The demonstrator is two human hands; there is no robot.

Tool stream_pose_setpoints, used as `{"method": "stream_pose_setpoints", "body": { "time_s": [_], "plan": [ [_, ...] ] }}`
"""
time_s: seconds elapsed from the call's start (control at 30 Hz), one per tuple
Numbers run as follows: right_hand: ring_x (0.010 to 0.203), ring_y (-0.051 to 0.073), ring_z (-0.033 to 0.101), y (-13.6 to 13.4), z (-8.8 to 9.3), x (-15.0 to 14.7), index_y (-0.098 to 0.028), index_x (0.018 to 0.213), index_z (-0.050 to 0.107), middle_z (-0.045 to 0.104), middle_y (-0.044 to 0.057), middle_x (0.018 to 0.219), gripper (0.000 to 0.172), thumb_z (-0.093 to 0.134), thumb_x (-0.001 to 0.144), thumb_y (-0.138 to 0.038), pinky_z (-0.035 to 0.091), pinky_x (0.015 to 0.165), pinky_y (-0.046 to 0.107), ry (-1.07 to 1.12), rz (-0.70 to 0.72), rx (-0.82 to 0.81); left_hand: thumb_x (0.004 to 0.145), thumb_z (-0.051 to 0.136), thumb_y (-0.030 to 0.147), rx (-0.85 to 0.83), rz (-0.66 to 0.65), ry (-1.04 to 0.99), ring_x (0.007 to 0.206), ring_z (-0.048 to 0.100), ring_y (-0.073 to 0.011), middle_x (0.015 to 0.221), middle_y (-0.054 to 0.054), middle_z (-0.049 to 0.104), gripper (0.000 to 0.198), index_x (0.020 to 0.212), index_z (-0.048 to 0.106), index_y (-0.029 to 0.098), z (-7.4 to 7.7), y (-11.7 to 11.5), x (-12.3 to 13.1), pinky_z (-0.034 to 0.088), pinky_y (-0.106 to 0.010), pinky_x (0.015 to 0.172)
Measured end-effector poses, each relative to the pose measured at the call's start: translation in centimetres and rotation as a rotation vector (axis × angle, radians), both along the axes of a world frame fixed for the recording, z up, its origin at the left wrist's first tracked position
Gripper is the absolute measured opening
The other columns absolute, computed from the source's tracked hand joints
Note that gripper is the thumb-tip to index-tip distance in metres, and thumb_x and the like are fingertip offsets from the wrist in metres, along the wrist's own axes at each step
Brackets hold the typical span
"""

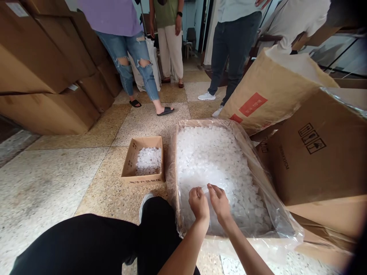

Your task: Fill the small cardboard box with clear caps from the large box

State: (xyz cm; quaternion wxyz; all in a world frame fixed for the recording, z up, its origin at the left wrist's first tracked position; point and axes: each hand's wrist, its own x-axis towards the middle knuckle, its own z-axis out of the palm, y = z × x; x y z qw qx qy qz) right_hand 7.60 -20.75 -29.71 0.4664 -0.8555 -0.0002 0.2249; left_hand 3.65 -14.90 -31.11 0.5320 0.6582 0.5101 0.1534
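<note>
one white piece seems to be pinched between the two hands, just above the heap of white pieces in the big carton, which is lined with a clear plastic bag. the left hand is curled shut, the right hand has its fingers bent in, and their fingertips meet on that piece. to do this well, i judge, keep the hands low over the carton so a slip falls back on the heap. a small box, partly filled with the same pieces, stands on the floor just left of the carton. the held piece blends into the heap, so its shape and the exact grip are hard to make out; the people standing behind are cut off above the waist
</note>
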Motion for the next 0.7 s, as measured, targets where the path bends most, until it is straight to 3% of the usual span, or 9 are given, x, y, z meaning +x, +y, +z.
{"method": "stream_pose_setpoints", "body": {
  "time_s": [0.13,0.3,0.53,0.7],
  "plan": [
    [0.114,0.027,0.051,1.0,0.6,-0.3,-0.021,0.09,0.067,0.065,0.01,0.108,0.044,0.04,0.086,-0.055,0.037,0.098,0.038,-0.101,-0.008,0.08,0.089,0.038,0.029,-0.062,0.073,-0.148,0.09,0.062,-0.0227,0.094,-0.01,0.065,0.027,0.082,0.061,0.017,0.1,0.1,0.3,0.05,-0.036,0.082],
    [0.115,0.027,0.051,2.5,2.6,0.3,-0.02,0.094,0.069,0.065,0.01,0.111,0.045,0.041,0.085,-0.054,0.038,0.098,0.04,-0.208,-0.05,0.149,0.088,0.04,0.031,-0.098,0.104,-0.326,0.092,0.062,-0.023,0.096,-0.01,0.065,0.025,0.086,0.061,0.017,1.8,1.0,1.7,0.05,-0.037,0.083],
    [0.121,0.025,0.049,6.2,7.6,2.8,-0.018,0.099,0.071,0.061,0.012,0.118,0.047,0.04,0.09,-0.053,0.035,0.106,0.041,-0.477,-0.103,0.276,0.091,0.042,0.027,-0.078,0.086,-0.603,0.1,0.061,-0.0186,0.104,-0.008,0.065,0.023,0.09,0.063,0.018,7.7,4.3,4.8,0.048,-0.033,0.093],
    [0.117,0.023,0.053,11.6,11.7,3.5,-0.018,0.093,0.071,0.066,0.011,0.108,0.042,0.04,0.095,-0.045,0.038,0.104,0.042,-0.698,-0.076,0.462,0.09,0.044,0.022,0.135,0.087,-0.757,0.106,0.059,-0.0188,0.109,-0.008,0.064,0.021,0.093,0.065,0.018,12.9,9.7,4.9,0.045,-0.034,0.098]
  ]
}}
